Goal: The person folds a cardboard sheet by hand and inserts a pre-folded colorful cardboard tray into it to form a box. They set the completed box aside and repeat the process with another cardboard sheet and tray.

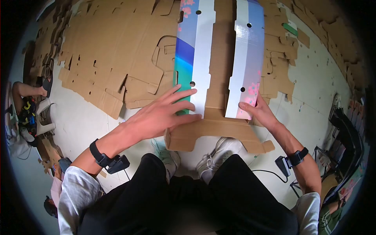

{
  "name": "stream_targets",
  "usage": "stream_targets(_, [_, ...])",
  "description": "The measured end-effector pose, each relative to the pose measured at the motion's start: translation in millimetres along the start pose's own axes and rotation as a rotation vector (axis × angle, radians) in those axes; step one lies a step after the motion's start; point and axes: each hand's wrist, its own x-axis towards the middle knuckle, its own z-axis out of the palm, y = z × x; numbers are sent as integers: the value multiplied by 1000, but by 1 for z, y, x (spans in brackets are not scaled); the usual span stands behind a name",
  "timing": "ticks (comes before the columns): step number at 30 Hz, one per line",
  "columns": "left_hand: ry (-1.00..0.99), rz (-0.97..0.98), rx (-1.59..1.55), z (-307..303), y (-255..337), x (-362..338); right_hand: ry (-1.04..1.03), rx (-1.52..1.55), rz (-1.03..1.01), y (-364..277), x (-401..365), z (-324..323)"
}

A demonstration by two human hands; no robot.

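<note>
A part-folded printed carton (221, 47) stretches from the 12 o'clock edge of the view down to just past the centre, its plain brown inside facing up. Its two long sides are turned inward, each with a white strip pierced by round black holes. The outer print runs through blue and teal at the 11 o'clock side, and through lilac to pink with flowers at the 1 o'clock side. At its near end, around 5 o'clock from the centre, a brown end flap (213, 133) spreads out towards the knees.

The left hand (168, 109) comes in from 8 o'clock and lies over the near corner of the teal side, fingers spread apart, their tips on the print and the white strip. The right hand (261, 111) sits at 3 o'clock, clamped on the pink near corner: the thumb lies on top, and the other fingers are hidden behind the panel.

Each wrist wears a black strap with a small device, the left device (117, 164) at 8 o'clock and the right device (282, 164) at 4 o'clock. Black trousers (125, 192) fill 6 o'clock, with pale shoes (219, 154) below the flap.

Flattened cardboard sheets (113, 47) cover the white floor (313, 82) at 11 o'clock, and more cut cardboard (276, 58) lies at 2 o'clock. Near the 9 o'clock edge shows another person's leg (29, 90) in a dark slipper (47, 84).
</note>
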Motion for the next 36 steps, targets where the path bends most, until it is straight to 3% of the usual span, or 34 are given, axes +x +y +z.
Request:
stream_targets(7, [-77, 87, 207, 12, -12, 7, 78, -176, 40, -11, -4, 4])
stream_targets(10, [-33, 26, 48, 7, -9, 10, 112, -155, 27, -19, -8, 8])
stream_targets(16, [184, -188, -124, 1, -25, 3, 112, 39, -37, -3, -4, 5])
stream_targets(22, [422, -368, -392, 20, -39, 15, 228, -77, -119, -1, -8, -5])
stream_targets(25, [562, -511, -467, 24, -38, 20, 363, 207, 36, -8, -14, -8])
stream_targets(30, [680, -734, -759, 34, -42, 27, 531, 264, -143, -21, -23, 5])
stream_targets(31, [724, -706, -809, 35, -41, 27, 558, 286, -197, -22, -24, 8])
stream_targets(33, [815, -646, -907, 34, -40, 29, 602, 96, -243, -24, -25, 8])
stream_targets(36, [642, -733, -653, 25, -37, 25, 640, -227, -264, -22, -22, 14])
